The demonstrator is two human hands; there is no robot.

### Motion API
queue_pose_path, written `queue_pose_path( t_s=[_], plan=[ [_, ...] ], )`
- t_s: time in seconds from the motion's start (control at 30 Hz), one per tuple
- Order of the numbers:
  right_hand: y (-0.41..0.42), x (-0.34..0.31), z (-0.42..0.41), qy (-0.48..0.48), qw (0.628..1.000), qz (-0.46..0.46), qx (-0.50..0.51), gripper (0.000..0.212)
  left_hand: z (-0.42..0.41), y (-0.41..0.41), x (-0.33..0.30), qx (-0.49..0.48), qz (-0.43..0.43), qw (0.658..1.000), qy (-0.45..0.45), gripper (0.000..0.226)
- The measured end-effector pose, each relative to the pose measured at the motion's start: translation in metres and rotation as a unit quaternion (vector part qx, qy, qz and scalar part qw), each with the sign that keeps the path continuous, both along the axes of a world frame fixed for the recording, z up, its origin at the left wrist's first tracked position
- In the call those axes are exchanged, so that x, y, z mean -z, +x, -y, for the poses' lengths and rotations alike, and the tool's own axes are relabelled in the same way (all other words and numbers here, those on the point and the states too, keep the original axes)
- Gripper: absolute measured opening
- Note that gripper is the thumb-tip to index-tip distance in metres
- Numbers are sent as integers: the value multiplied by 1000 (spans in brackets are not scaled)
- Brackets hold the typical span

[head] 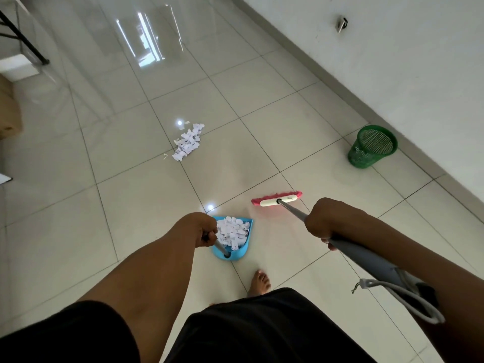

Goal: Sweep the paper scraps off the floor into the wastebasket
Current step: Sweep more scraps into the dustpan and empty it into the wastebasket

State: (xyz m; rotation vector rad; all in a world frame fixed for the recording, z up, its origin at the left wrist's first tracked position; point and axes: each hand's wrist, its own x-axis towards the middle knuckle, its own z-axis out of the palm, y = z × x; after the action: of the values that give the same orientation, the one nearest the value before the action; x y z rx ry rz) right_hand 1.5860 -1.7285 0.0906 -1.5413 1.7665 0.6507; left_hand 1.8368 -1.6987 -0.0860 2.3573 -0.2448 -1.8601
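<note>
My left hand (200, 229) grips the upright handle of a blue dustpan (242, 251) that holds a heap of white paper scraps (231, 231). My right hand (327, 218) grips the grey broom handle (366, 260); its red and white broom head (277, 199) rests on the tiles just right of the pan. A second pile of paper scraps (188, 142) lies on the floor further ahead, with a few stray bits beside it. The green mesh wastebasket (372, 146) stands at the right, close to the wall.
A white wall (406, 61) with a grey skirting runs diagonally along the right. A black table leg (26, 41), a white box (18, 66) and a cardboard box (9, 111) sit at the far left. My bare foot (260, 282) is just behind the dustpan.
</note>
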Motion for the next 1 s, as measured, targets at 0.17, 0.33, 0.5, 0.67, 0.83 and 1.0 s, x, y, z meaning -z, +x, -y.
queue_pose_path(
  t_s=[0.17, 0.33, 0.5, 0.67, 0.83, 1.0],
  plan=[
    [-20, 3, 28, -19, 999, 17, 25, 16, 50, -15, -4, 34, -2, 998, -45, 11],
    [-37, -10, 48, -40, 995, 44, 77, 17, 95, -39, -25, 84, -2, 993, -80, 15],
    [-51, -39, 63, -60, 992, 55, 92, 24, 133, -63, -52, 128, 5, 984, -122, 18],
    [-67, -66, 82, -91, 985, 50, 138, 20, 170, -83, -76, 156, 3, 977, -143, 19],
    [-68, -90, 99, -109, 978, 34, 177, 21, 207, -95, -94, 192, -11, 965, -177, 21],
    [-60, -110, 126, -119, 967, 28, 223, 25, 263, -98, -115, 253, -20, 946, -204, 25]
  ],
)
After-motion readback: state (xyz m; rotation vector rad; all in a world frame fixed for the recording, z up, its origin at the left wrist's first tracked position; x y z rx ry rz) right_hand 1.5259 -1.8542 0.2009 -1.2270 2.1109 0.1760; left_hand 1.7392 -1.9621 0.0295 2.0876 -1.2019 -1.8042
